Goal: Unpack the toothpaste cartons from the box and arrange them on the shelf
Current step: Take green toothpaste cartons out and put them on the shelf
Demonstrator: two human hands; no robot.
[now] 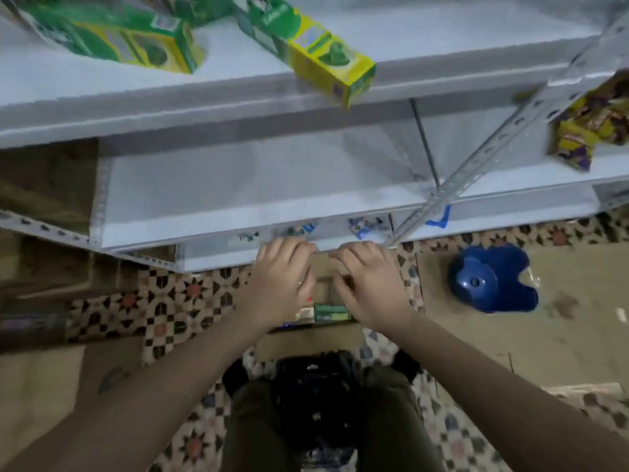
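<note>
Both hands, left hand (282, 277) and right hand (369, 284), are lowered empty, fingers spread, into the cardboard box (316, 338); a toothpaste carton (332, 313) likely gets grasped next.

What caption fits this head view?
Both hands, left and right, reach into the floor box; green cartons lie on the shelf.

Blurred throughout. Box (315, 338) mostly hidden beneath left hand (279, 284) and right hand (371, 287), contents unclear apart from one green carton (332, 313). Upper-shelf green carton (112, 32) cut off by top edge, print unreadable.
</note>
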